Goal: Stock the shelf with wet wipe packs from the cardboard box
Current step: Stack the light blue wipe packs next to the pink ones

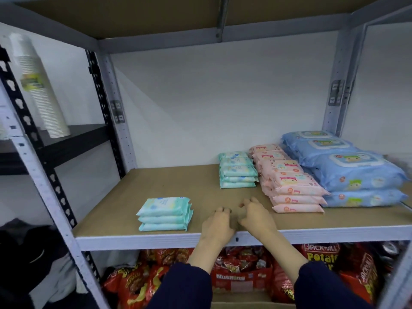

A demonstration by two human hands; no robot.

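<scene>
Both hands were out over the brown fibreboard shelf (178,181) in its grey metal frame, side by side near the front edge. The left hand (217,227) hovered low with its fingers (223,210) loosely curled and grasping nothing; the right hand (256,217), just beside it, had its fingers likewise slack and bent, with no pack in them. Whether the fingertips touched the board could not be told. At nine o'clock from the left hand sat a neat stack of three pale teal wet wipe packs (165,214), apart from the hand and close to the front edge. At twelve o'clock, further back, stood a taller pile of the same teal packs (237,172). At two o'clock ran a row of stacked pink wet wipe packs (289,181), front to back, and touching it on the far side were large blue wet wipe packs with flip lids (347,168), piled against the shelf's right end. Down at six o'clock, on the level below, red snack bags (240,270) were crowded together. Away at ten o'clock, on the neighbouring black rack, leaned a tall sleeve of white paper cups (40,85).
</scene>
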